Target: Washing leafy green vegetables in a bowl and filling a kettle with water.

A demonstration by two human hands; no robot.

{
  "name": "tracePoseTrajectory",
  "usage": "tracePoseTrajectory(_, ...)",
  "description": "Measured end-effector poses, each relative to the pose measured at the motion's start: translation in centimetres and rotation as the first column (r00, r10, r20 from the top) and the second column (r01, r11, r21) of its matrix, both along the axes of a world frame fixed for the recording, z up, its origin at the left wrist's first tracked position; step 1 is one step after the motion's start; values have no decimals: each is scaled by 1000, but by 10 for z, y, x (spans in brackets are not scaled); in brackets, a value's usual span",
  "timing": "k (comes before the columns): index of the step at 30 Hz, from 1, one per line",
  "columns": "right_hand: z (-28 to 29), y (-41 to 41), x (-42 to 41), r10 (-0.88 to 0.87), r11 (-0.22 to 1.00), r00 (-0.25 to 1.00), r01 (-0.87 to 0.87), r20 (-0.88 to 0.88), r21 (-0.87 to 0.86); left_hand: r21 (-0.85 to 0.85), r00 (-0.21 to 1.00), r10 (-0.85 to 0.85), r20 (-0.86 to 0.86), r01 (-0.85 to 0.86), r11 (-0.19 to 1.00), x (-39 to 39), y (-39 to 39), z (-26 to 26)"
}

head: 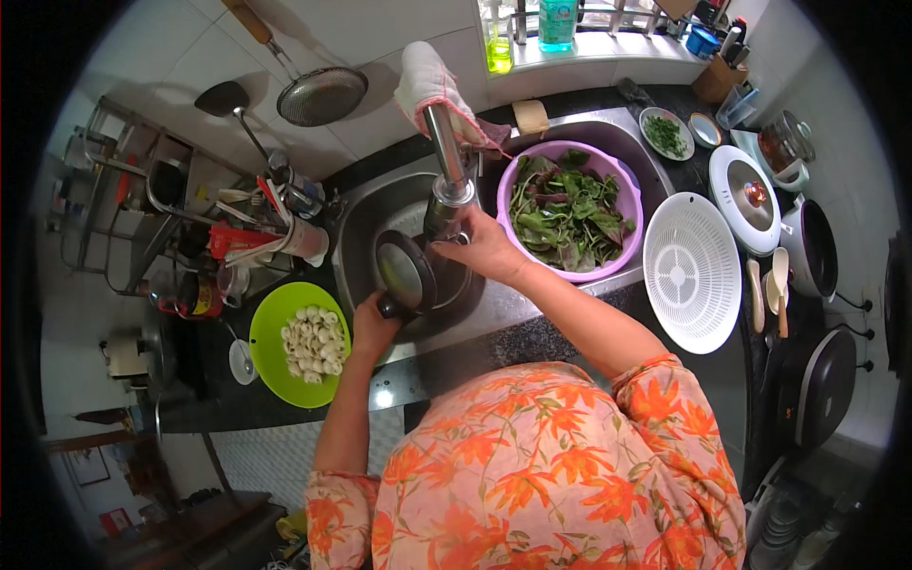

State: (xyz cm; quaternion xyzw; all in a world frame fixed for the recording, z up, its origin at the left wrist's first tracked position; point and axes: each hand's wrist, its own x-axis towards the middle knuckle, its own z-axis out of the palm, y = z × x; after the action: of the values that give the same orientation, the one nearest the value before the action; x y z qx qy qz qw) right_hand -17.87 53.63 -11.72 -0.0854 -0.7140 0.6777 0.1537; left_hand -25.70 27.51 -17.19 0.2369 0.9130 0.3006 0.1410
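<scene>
My left hand (pixel 375 325) grips the black handle of a small dark pan (pixel 406 271), which is tilted over the left sink basin (pixel 360 214). At the lower end of the steel faucet (pixel 443 146) is my right hand (pixel 488 246), its fingers curled against the outlet; the exact grip is partly hidden. A cloth (pixel 426 75) is draped over the faucet. Beside my right hand, a pink basin (pixel 636 242) of wet leafy greens (pixel 570 206) rests over the right sink bowl. Left of my left hand lies a green colander (pixel 274 381) holding pale mushrooms (pixel 313 342).
A white colander (pixel 691 274) and a lidded white pot (pixel 744 199) stand at the right. Farther back are a plate of chopped greens (pixel 665 134) and a knife block (pixel 719 78). A utensil holder (pixel 308 242) stands left of the sink. A strainer (pixel 322 96) hangs on the wall.
</scene>
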Motion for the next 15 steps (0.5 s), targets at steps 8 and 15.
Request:
tracePoseTrajectory(8, 5, 53, 5, -43, 966, 996, 62, -80, 253, -6, 999, 29, 27, -29, 1000, 0, -1, 5)
tracePoseTrajectory(15, 26, 110, 17, -24, 788, 996, 69, -82, 612, 39, 1000, 12, 19, -12, 999, -2, -3, -2)
